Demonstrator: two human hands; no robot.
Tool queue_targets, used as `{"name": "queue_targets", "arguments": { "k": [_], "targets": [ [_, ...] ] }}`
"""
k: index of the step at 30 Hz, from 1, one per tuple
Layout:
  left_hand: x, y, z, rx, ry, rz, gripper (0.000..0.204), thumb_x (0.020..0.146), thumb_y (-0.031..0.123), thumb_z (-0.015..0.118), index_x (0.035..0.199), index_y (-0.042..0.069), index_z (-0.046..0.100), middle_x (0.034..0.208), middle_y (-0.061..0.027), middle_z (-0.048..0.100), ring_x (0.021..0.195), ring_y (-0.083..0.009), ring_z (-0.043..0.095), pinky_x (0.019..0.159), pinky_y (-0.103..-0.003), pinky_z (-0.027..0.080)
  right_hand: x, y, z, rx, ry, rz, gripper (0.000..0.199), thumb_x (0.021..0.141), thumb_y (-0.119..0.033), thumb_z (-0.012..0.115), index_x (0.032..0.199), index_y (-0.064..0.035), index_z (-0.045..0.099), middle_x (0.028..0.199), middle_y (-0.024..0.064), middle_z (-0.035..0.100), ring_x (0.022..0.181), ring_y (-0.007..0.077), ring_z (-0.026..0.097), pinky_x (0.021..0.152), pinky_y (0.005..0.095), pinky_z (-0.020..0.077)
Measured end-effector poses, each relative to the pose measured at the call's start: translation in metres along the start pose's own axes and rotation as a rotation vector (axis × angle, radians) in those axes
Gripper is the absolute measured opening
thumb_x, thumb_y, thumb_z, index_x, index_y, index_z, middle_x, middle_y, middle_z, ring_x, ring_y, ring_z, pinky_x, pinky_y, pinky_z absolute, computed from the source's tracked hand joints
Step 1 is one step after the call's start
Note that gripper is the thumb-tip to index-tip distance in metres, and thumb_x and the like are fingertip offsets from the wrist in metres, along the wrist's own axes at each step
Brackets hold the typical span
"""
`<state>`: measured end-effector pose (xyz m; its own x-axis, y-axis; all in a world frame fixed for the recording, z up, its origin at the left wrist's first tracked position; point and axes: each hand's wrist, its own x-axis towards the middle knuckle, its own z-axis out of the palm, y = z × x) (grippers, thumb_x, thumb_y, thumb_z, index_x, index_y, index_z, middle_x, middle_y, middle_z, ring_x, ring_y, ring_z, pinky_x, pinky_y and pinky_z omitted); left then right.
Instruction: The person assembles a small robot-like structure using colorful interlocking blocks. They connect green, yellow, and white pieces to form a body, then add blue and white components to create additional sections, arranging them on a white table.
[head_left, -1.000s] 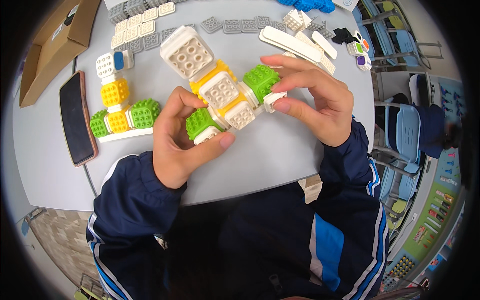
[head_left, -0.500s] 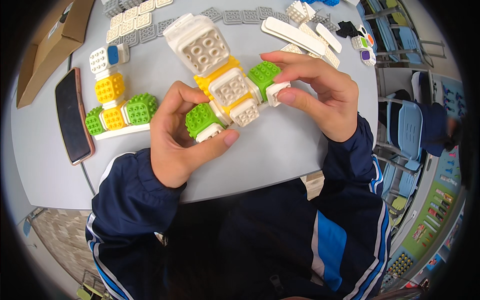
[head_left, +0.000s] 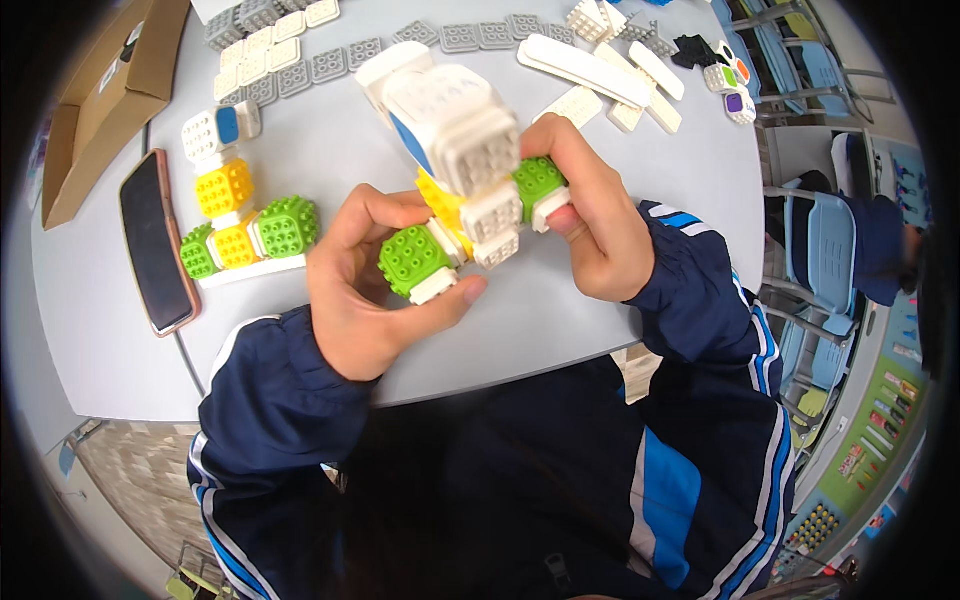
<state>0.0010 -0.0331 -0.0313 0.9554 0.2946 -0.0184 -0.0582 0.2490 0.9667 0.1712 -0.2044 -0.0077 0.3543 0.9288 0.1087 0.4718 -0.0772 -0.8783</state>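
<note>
Between my hands is a building-block model of white, yellow and green studded blocks, lifted over the table. Its large white top block, with a blue side face, tilts up toward me and hides part of the yellow blocks. My left hand curls around the green block at its left end, thumb along the white piece below. The green block at the other end is pinched by my right hand. Left of my hands stands a second, similar block model on a white base.
A phone lies left of the standing model, near an open cardboard box. Grey and white studded plates line the far side of the table. Long white beams and small blocks lie far right. Blue chairs stand beyond.
The held model has been tipped, so its white top block now leans toward me and shows its blue side. My right hand has moved inward and slightly down.
</note>
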Motion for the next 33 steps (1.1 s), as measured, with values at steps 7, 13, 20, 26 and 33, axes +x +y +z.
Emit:
{"name": "queue_targets", "arguments": {
  "k": [7, 13, 20, 26, 33],
  "targets": [
    [-0.002, -0.002, -0.002, 0.366, 0.012, 0.175, 0.051, 0.072, -0.002, 0.088, 0.113, 0.003, 0.057, 0.128, -0.0158, 0.068, 0.114, -0.0226, 0.065, 0.101, -0.035, 0.047, 0.007, 0.019, -0.013, -0.066, -0.042, -0.234, 0.069, 0.058, 0.022, 0.041, 0.124, 0.0018, 0.050, 0.113, 0.0190, 0.050, 0.101, 0.0378, 0.054, 0.090, 0.0348, 0.0474],
    [0.007, 0.003, -0.004, 0.834, -0.039, 0.338, 0.047, 0.073, 0.009, 0.088, 0.111, 0.004, 0.061, 0.129, -0.0132, 0.070, 0.123, -0.0287, 0.064, 0.108, -0.045, 0.039, 0.002, 0.027, -0.017, -0.280, -0.006, -0.314, 0.067, 0.054, 0.019, 0.057, 0.118, 0.0026, 0.055, 0.115, 0.0171, 0.056, 0.107, 0.0388, 0.051, 0.094, 0.0430, 0.0438],
    [0.007, 0.003, -0.006, 0.935, -0.104, 0.357, 0.051, 0.076, 0.012, 0.086, 0.119, 0.003, 0.061, 0.129, -0.0149, 0.069, 0.126, -0.0296, 0.063, 0.111, -0.048, 0.037, -0.001, 0.036, -0.011, -0.258, -0.022, -0.323, 0.069, 0.050, 0.018, 0.062, 0.117, 0.0032, 0.054, 0.115, 0.0190, 0.054, 0.102, 0.0400, 0.050, 0.088, 0.0436, 0.0452],
    [0.008, 0.005, -0.003, 0.901, -0.097, 0.342, 0.052, 0.075, 0.012, 0.086, 0.120, 0.001, 0.062, 0.130, -0.0165, 0.068, 0.124, -0.0307, 0.063, 0.112, -0.048, 0.039, -0.001, 0.031, -0.012, -0.281, -0.027, -0.330, 0.067, 0.050, 0.019, 0.064, 0.115, 0.0041, 0.053, 0.113, 0.0200, 0.053, 0.099, 0.0403, 0.050, 0.084, 0.0446, 0.0469],
    [0.008, 0.000, -0.004, 0.905, -0.075, 0.384, 0.055, 0.076, 0.010, 0.086, 0.123, 0.003, 0.057, 0.134, -0.0164, 0.065, 0.117, -0.0319, 0.065, 0.108, -0.046, 0.040, 0.001, 0.021, -0.025, -0.253, -0.069, -0.298, 0.062, 0.063, 0.012, 0.073, 0.121, 0.0021, 0.054, 0.119, 0.0187, 0.055, 0.109, 0.0395, 0.052, 0.094, 0.0435, 0.0453]
  ]
}}
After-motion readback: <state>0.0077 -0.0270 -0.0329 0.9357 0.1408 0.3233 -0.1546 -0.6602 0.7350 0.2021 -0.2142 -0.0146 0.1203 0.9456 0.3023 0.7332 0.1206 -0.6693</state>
